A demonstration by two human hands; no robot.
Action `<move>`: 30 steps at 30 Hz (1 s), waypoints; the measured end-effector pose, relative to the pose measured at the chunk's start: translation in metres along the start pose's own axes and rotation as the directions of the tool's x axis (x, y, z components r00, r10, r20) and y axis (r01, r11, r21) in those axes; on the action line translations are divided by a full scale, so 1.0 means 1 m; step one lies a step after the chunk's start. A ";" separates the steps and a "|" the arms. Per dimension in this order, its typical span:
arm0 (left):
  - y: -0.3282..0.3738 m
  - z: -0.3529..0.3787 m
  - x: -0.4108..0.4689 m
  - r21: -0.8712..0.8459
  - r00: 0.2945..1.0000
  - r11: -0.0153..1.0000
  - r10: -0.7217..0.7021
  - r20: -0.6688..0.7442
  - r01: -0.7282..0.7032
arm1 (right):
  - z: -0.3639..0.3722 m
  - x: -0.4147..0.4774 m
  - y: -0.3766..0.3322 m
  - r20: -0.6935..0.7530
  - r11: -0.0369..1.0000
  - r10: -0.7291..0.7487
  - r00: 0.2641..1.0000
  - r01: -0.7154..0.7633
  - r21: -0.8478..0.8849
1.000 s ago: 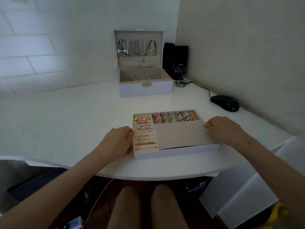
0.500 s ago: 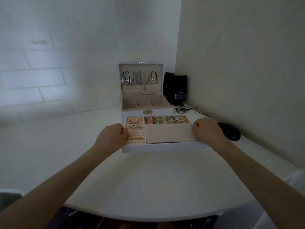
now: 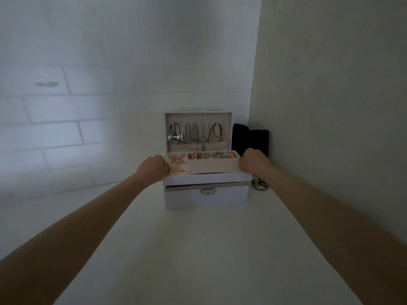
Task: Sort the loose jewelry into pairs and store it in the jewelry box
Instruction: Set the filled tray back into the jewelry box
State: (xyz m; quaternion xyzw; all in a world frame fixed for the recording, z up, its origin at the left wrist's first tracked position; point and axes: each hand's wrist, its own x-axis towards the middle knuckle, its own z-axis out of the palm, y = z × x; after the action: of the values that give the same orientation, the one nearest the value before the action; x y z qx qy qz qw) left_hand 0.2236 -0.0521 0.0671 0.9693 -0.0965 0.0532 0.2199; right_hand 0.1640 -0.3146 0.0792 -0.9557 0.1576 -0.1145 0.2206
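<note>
The white jewelry box (image 3: 206,198) stands at the far end of the white table, its lid (image 3: 198,130) upright with necklaces hanging inside. A white tray (image 3: 207,178) with a beige lining hovers right over the box's open top. Small colourful earrings and rings (image 3: 211,155) fill its back row and left column. My left hand (image 3: 154,167) grips the tray's left edge and my right hand (image 3: 253,161) grips its right edge. Whether the tray touches the box rim I cannot tell.
Two black speakers (image 3: 250,139) stand right of the box against the corner. A green-tipped cable (image 3: 259,184) lies by the box's right side. A tiled wall rises behind and a plain wall runs along the right. The table (image 3: 198,249) stretches toward me.
Both hands have carried the tray away from me, from the table's near edge to above the jewelry box. The camera has tilted up.
</note>
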 end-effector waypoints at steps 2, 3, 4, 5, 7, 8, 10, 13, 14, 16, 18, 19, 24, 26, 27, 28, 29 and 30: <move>-0.004 0.007 0.012 0.020 1.000 1.000 -0.015 0.000 0.015 | 0.010 0.014 0.000 0.016 1.000 -0.004 1.000 0.004 -0.005; -0.007 0.011 0.017 0.030 1.000 0.999 -0.018 -0.005 0.018 | 0.015 0.018 0.001 0.022 1.000 -0.007 1.000 0.007 -0.014; -0.009 0.014 0.020 0.040 1.000 0.999 -0.021 -0.008 0.021 | 0.021 0.022 0.002 0.027 1.000 -0.009 1.000 0.009 -0.024; -0.010 0.017 0.022 0.052 1.000 0.998 -0.020 -0.009 0.021 | 0.026 0.025 0.004 0.029 0.999 -0.011 1.000 0.012 -0.034; -0.013 0.023 0.026 0.072 1.000 0.997 -0.014 -0.003 0.015 | 0.033 0.028 0.008 0.014 0.999 -0.017 1.000 0.017 -0.043; -0.013 0.025 0.027 0.079 1.000 0.997 -0.011 0.000 0.011 | 0.035 0.029 0.009 0.003 0.999 -0.019 1.000 0.019 -0.040; -0.012 0.029 0.028 0.095 1.000 0.995 -0.008 0.004 0.008 | 0.036 0.032 0.012 -0.012 0.999 -0.023 1.000 0.023 -0.032; -0.011 0.030 0.029 0.119 1.000 0.993 -0.004 0.002 0.003 | 0.038 0.036 0.014 -0.018 0.999 -0.027 0.999 0.027 -0.028; -0.010 0.030 0.029 0.127 1.000 0.992 -0.003 0.002 0.002 | 0.038 0.037 0.014 -0.017 0.999 -0.030 0.999 0.030 -0.027; -0.009 0.030 0.028 0.148 1.000 0.989 0.000 0.001 0.000 | 0.038 0.039 0.014 -0.014 0.999 -0.036 0.999 0.035 -0.031; -0.005 0.031 0.026 0.183 1.000 0.983 -0.004 -0.009 0.006 | 0.040 0.041 0.014 -0.008 0.998 -0.038 0.999 0.037 -0.049; -0.004 0.033 0.024 0.207 1.000 0.978 -0.006 -0.019 0.009 | 0.041 0.041 0.014 -0.009 0.998 -0.036 0.999 0.035 -0.060; 0.003 0.035 0.018 0.328 0.999 0.945 0.002 -0.042 0.011 | 0.046 0.039 0.017 -0.024 0.998 -0.004 1.000 0.002 -0.070; 0.005 0.035 0.016 0.370 0.999 0.929 0.011 -0.042 0.006 | 0.049 0.040 0.021 -0.027 0.997 0.006 1.000 -0.008 -0.073; 0.006 0.035 0.016 0.386 0.999 0.922 0.016 -0.045 0.003 | 0.051 0.040 0.023 -0.022 0.997 0.010 1.000 -0.011 -0.078; 0.006 0.036 0.015 0.405 0.999 0.914 0.025 -0.048 -0.003 | 0.052 0.040 0.024 -0.017 0.996 0.012 1.000 -0.013 -0.087; 0.005 0.037 0.014 0.424 0.998 0.905 0.035 -0.054 -0.009 | 0.054 0.039 0.026 -0.018 0.995 0.011 1.000 -0.013 -0.096; 0.004 0.038 0.012 0.439 0.997 0.898 0.040 -0.059 -0.010 | 0.054 0.039 0.026 -0.026 0.995 0.013 1.000 -0.015 -0.101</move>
State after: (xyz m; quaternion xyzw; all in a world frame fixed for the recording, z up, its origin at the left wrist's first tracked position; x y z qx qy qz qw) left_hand 0.2370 -0.0746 0.0370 0.9903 -0.0872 0.1084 -0.0016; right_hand 0.2089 -0.3294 0.0252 -0.9630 0.1726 -0.1168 0.1708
